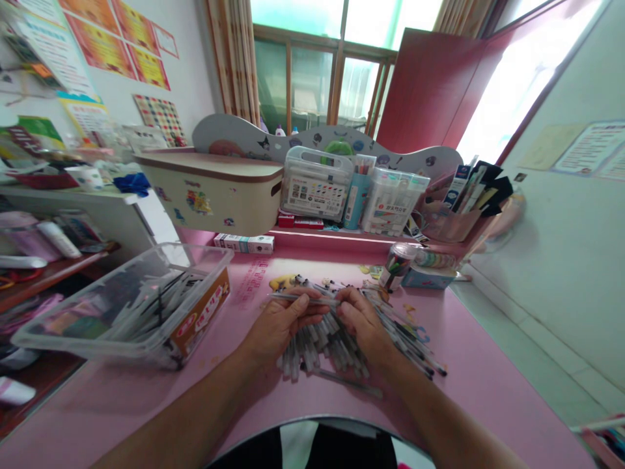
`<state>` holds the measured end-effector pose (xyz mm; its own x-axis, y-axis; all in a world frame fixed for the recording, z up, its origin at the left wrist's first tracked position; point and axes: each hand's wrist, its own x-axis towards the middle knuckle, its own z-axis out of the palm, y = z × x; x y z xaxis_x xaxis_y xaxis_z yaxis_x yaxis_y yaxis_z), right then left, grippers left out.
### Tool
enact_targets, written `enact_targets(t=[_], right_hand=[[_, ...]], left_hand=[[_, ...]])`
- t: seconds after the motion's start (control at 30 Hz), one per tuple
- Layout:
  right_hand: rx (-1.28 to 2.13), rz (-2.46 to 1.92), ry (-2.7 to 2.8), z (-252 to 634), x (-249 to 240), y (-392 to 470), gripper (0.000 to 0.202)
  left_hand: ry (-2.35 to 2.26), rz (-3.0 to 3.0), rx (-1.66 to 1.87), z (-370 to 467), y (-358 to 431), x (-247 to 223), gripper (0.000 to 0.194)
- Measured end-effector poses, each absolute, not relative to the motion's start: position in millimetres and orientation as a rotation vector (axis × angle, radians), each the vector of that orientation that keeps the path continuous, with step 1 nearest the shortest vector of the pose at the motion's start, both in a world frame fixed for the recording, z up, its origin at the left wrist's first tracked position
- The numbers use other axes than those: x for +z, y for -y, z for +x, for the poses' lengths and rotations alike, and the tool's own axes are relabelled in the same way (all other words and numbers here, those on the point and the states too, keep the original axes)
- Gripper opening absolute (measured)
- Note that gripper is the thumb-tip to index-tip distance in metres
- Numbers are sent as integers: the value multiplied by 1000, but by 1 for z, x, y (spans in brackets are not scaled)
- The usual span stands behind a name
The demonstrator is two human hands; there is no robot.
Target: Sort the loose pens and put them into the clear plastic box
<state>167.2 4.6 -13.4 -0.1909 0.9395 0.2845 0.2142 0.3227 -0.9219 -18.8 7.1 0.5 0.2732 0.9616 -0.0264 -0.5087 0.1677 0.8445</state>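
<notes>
My left hand (288, 319) is closed round a thin clear pen (315, 299), which lies nearly level above the desk. At its right end, the fingers of my right hand (360, 319) are pinched together on the same pen. Under both hands a heap of translucent pens (317, 345) spreads over the pink desk (219, 404), partly hidden by my fingers. Several darker-tipped pens (415, 345) fan out to the right of my right hand. One loose pen (346, 383) lies crosswise in front of the heap.
On the left stands a clear plastic bin (122, 348) holding more pens. A lidded cream box (215, 195), a marker case (317, 185) and a clear pen case (395, 202) line the back shelf. A pen cup (398, 267) and a blue box (430, 277) stand back right.
</notes>
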Motion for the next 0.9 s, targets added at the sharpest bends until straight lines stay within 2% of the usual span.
enact_targets(t=[0.1,0.27,0.33,0.47,0.6,0.7,0.83,0.9], right_hand=[[1008,-1132,1625,167,-15,-5,43],[1128,-1047,1523,166,-13,-3,20],[1142,-1039,1497,166,-14,-3,24],[1086,-1124,1535,166,-15,-5,45],[1211,-1015,1417,164,-10,-2,23],[1348,-981,1324,163,-8,0,28],[1209,-1087,1463,164,-11,-3,44],[1166,-1094,1460,164,-14,-5,36]], left_hand=[[-671,840,1159,-18,-7,1,35],[-695,841,1180,-18,-6,4,36],[-699,844,1186,-18,-6,6,36],[-705,845,1185,-18,-6,6,36],[-699,838,1192,-20,-8,5,37],[-699,847,1182,-21,-9,3,37],[-726,884,1180,-20,-8,4,38],[-747,873,1211,-21,-8,6,38]])
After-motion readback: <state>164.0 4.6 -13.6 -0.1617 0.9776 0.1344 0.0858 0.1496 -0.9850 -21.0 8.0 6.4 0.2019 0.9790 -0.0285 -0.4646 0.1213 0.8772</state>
